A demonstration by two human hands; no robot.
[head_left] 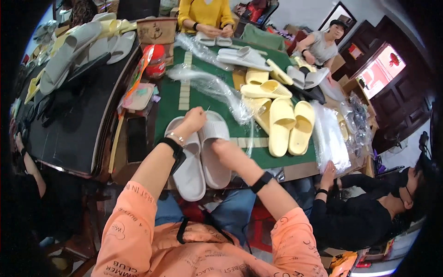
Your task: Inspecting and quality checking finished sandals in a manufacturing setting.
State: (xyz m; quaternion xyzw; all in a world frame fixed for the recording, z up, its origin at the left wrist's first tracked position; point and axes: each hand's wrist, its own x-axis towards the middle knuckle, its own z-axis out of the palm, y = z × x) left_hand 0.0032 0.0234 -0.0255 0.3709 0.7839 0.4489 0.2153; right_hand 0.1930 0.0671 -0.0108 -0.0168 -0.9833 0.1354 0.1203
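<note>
A pair of light grey slide slippers lies side by side at the table's near edge, toes pointing away from me: the left slipper and the right slipper. My left hand is closed in a pinch over the inner side of the straps. A thin pale strand sticks up by its fingertips; what they pinch is too small to make out. At the heel-side opening of the right slipper's strap is my right hand, closed on it, its fingertips partly hidden under the strap.
Yellow slippers pile up to the right, beside a stack of clear plastic bags. Loose plastic bags lie ahead. A red-lidded jar stands left. Co-workers sit across and to the right; one's hand touches the bag stack.
</note>
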